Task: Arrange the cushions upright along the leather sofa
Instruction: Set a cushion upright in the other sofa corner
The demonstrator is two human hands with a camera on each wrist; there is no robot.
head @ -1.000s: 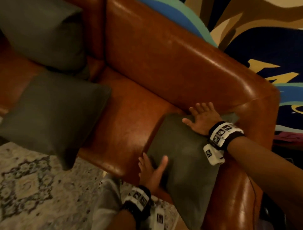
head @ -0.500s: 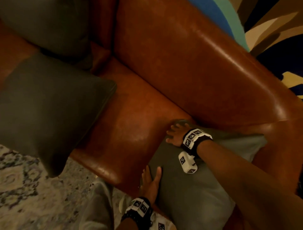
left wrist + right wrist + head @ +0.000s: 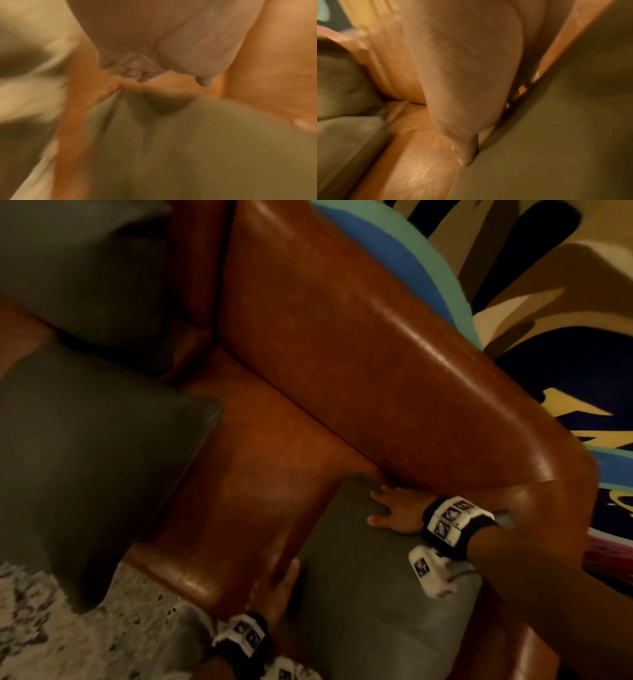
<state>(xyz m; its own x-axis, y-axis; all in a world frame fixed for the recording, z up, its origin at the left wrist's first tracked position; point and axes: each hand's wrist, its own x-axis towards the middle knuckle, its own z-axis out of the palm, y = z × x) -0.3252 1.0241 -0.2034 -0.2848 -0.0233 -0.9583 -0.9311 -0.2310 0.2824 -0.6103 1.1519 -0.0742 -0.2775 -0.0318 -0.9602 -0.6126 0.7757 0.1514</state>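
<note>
A grey-green cushion (image 3: 359,594) leans in the corner of the brown leather sofa, between the backrest (image 3: 359,354) and the right armrest (image 3: 555,508). My right hand (image 3: 380,501) lies flat with spread fingers on its top corner by the backrest; the right wrist view shows the straight thumb (image 3: 464,148) against the cushion (image 3: 556,121). My left hand (image 3: 279,577) presses on the cushion's lower left edge at the front of the seat, thumb along the fabric. The blurred left wrist view shows its fingertips (image 3: 132,70) sunk by the cushion (image 3: 188,148).
A second grey cushion (image 3: 85,467) lies flat on the seat at the left and overhangs the front edge. A third cushion (image 3: 78,268) leans on the backrest at the far left. Bare seat leather (image 3: 257,474) separates them from my cushion. A patterned rug (image 3: 51,645) covers the floor.
My right hand slid from the cushion's armrest side to its corner by the backrest. The cushion sits deeper in the sofa corner. My left hand stayed on the lower left edge.
</note>
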